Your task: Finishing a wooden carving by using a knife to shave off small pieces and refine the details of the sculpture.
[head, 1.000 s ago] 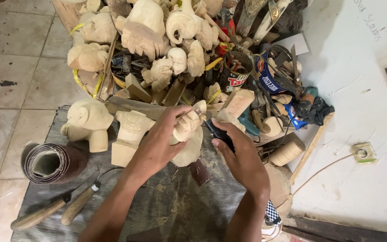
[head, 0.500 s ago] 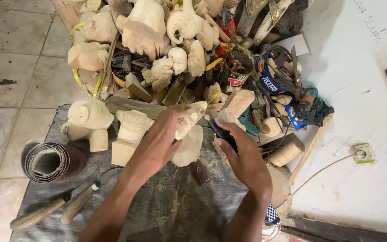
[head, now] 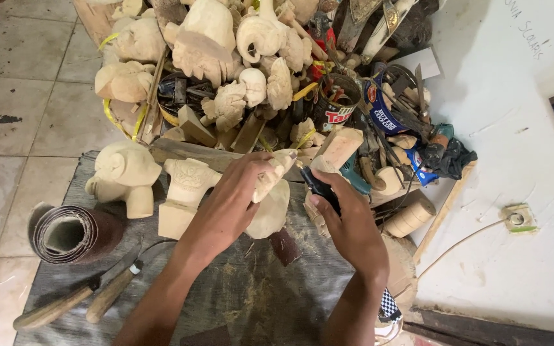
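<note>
Across the top: a heaped pile of pale wood carvings [head: 226,57], rounded animal-like shapes stacked against one another, with tins, cans and hand tools [head: 379,109] tangled in beside them on the right. Below the pile: a grey cloth mat [head: 251,301] spread over a tiled floor [head: 14,77], dusted with wood chips. To the right: a white surface [head: 514,128] with a thin cord running to a small fitting [head: 515,218].

On the mat's left part: a carved elephant-like figure [head: 123,176], upright, and just beside it a squared carved block [head: 184,192] with a patterned top. Lower left: a roll of brown sandpaper [head: 72,232] lying on its side, open end toward the camera. Near it: two wood-handled knives [head: 78,301], side by side, blades pointing toward the mat's middle.

At the centre: a small pale carving [head: 270,202], held above the mat just in front of the pile. Left hand [head: 229,205] wrapped firmly round the carving from above, fingers curled over its upper end, thumb side toward the block. Right hand [head: 347,221] closed round a dark-handled tool [head: 318,186], tip pressed to the carving's upper right edge. Between the two forearms: a small dark sanding piece [head: 285,247] lying flat on the mat. By the right wrist: a spool-like wooden piece [head: 411,214], resting at the mat's edge.
</note>
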